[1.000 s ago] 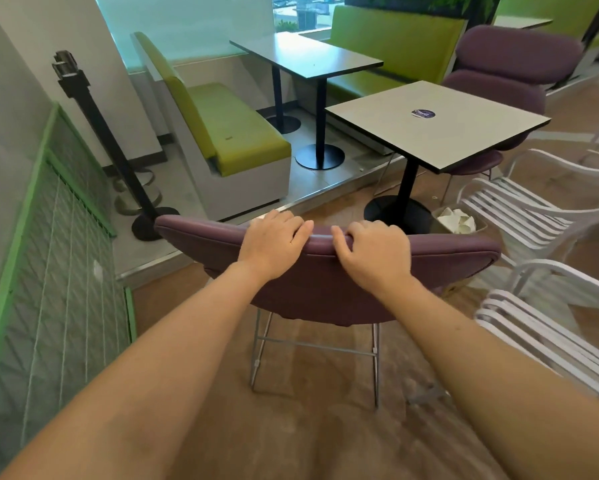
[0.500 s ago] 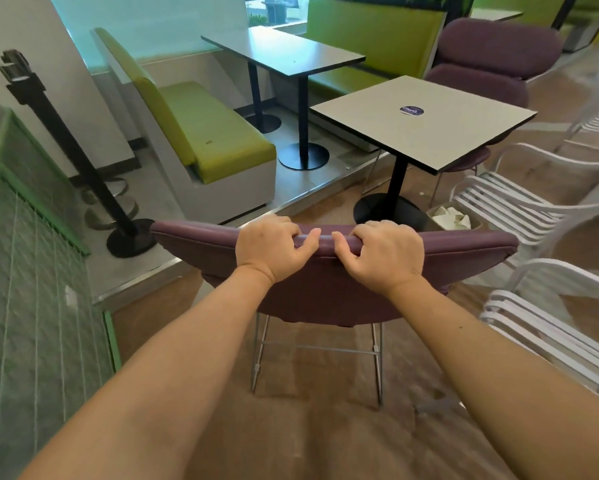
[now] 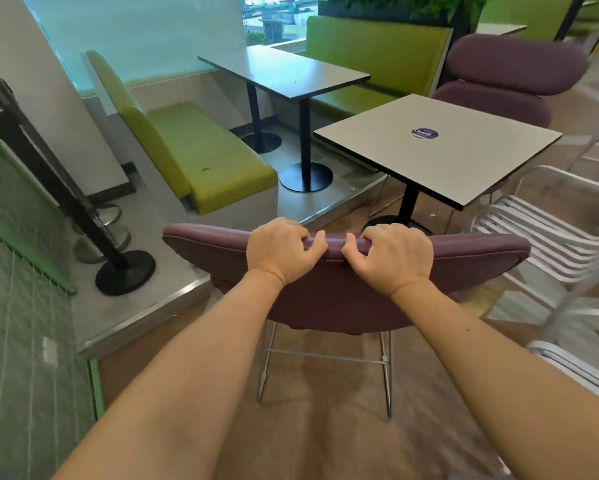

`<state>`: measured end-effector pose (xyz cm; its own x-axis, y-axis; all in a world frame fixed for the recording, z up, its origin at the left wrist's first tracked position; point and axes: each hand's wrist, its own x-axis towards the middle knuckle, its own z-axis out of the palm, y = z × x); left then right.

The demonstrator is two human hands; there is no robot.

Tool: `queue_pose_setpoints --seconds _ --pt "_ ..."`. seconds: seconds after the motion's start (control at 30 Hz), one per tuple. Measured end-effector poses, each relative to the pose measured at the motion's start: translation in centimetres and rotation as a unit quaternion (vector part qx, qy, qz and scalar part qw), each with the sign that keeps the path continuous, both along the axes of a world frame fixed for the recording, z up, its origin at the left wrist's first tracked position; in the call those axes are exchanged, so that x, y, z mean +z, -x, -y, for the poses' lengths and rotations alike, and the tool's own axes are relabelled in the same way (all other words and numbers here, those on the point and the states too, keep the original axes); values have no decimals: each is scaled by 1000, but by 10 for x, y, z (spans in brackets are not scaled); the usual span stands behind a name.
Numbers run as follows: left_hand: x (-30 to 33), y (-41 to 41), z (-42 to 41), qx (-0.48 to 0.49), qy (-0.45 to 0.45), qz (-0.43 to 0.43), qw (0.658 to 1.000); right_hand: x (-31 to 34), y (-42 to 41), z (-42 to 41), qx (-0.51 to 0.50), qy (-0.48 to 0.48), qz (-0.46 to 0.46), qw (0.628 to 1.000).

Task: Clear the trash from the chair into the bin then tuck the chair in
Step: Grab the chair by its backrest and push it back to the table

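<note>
The purple padded chair (image 3: 329,296) stands in front of me, seen from behind, on thin metal legs. My left hand (image 3: 282,249) and my right hand (image 3: 395,259) both grip the top edge of its backrest, side by side, fingers curled over the rim. Its seat is hidden behind the backrest. Beyond it stands the light square table (image 3: 436,147) on a black pedestal. The bin with the white trash is hidden behind the chair back.
White slatted metal chairs (image 3: 551,244) crowd the right side. A green bench (image 3: 201,157) on a raised grey step lies ahead left, with a dark table (image 3: 284,71) behind. A black stanchion (image 3: 83,216) and a green mesh panel (image 3: 21,323) stand at left. Another purple chair (image 3: 506,77) faces the table's far side.
The chair has moved forward toward the square table under both hands, and its back now covers the bin with white trash that showed at the right before.
</note>
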<state>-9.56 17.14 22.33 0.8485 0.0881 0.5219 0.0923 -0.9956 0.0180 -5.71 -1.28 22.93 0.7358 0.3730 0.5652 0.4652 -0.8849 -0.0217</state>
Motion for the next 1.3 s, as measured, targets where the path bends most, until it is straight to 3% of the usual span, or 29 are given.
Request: queue_pose_setpoints --seconds 0.47,1.07,1.3 --pt "-5 -149 -103 -12 0 -9 1000 -1 -134 -98 -26 4 -20 999" --pt "5 -273 -213 -135 12 -28 990 -3 -228 -207 -118 1 -33 992" --pt "5 -282 -212 -113 14 -40 993 3 -230 -187 -42 0 -59 997"
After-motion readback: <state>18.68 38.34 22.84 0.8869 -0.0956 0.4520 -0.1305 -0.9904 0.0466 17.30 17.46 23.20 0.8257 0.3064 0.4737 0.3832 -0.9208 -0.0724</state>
